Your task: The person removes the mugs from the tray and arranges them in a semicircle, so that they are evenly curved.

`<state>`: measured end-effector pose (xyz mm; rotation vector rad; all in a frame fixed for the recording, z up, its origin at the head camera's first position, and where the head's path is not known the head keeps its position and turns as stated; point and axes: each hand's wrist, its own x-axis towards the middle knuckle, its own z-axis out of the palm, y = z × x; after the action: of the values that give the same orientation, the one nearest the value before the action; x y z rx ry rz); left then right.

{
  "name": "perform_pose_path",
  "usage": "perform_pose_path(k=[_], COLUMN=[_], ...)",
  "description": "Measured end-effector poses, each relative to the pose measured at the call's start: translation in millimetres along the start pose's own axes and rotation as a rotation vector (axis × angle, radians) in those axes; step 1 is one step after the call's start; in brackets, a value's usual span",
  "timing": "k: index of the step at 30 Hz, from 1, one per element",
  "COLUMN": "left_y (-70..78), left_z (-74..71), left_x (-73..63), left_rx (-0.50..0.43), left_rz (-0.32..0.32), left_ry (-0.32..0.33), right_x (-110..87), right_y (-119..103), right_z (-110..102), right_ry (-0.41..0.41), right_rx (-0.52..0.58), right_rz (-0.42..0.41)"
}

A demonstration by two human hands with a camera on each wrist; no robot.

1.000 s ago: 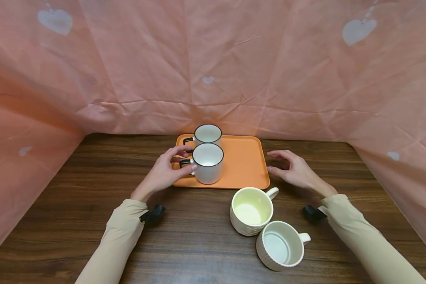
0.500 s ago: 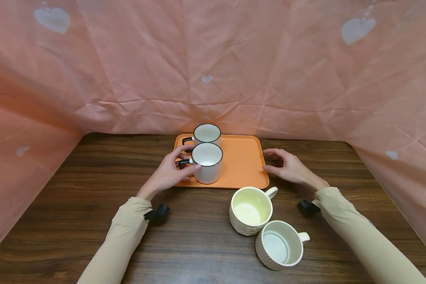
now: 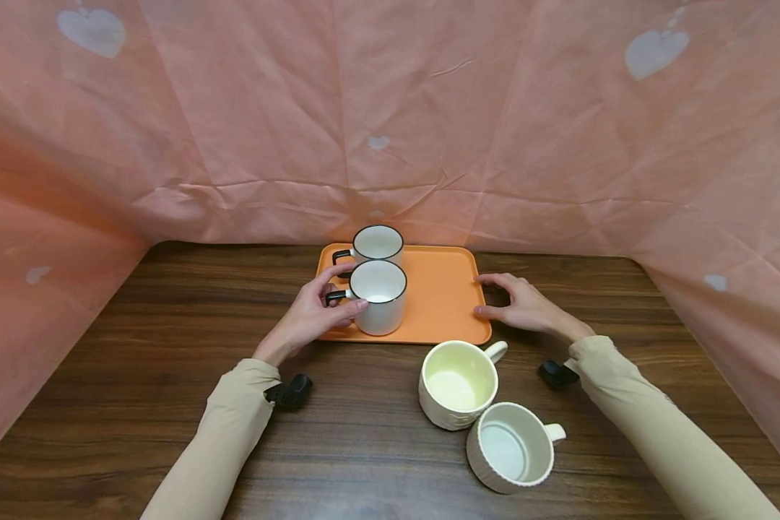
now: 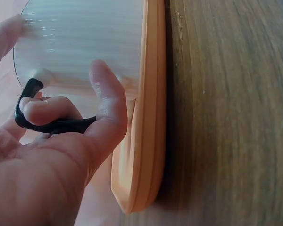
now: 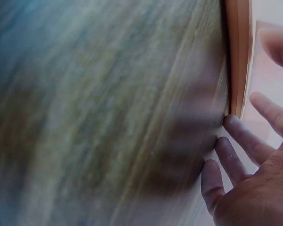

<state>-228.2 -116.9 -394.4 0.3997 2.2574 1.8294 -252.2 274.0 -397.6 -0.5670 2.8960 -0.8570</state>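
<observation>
A white enamel-style mug with a black rim stands at the front left of the orange tray. My left hand grips it from the left, thumb along its wall. In the left wrist view, a finger passes through its black handle and others touch the mug's side. A matching mug stands right behind it on the tray. At the tray's right edge, my right hand has its fingers and thumb loosely spread, fingertips just over the rim. The right wrist view has its fingertips beside the tray's edge.
In front of the tray, a pale yellow mug and a ribbed off-white mug stand close together on the dark wooden table, handles to the right. A pink cloth hangs behind and at both sides.
My right hand has moved left, its fingertips now over the tray's right rim. My left hand has shifted slightly and closed on the front mug. The mugs stay put.
</observation>
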Motion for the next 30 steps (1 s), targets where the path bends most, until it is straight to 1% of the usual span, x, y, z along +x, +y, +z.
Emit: perform_pose_path(k=[5, 11, 15, 20, 30], left_y=[-0.4, -0.4, 0.1, 1.8, 4.7], left_z=[2.9, 4.4, 4.7, 3.3, -3.4], left_x=[0.5, 1.2, 1.7, -0.5, -5.7], left_rx=[-0.054, -0.064, -0.075, -0.091, -0.184], left_rz=[-0.023, -0.041, -0.043, -0.05, -0.069], left_ry=[0.003, 0.024, 0.024, 0.019, -0.008], right_x=[-1.5, -1.1, -0.5, -1.0, 0.4], right_y=[-0.3, 3.3, 6.0, 7.7, 9.3], right_z=[-0.6, -1.8, -2.7, -2.8, -2.0], right_ry=[-0.017, -0.036, -0.039, -0.043, -0.047], right_rx=[-0.014, -0.01, -0.002, 0.009, 0.008], right_rz=[-0.002, -0.01, -0.011, -0.017, -0.029])
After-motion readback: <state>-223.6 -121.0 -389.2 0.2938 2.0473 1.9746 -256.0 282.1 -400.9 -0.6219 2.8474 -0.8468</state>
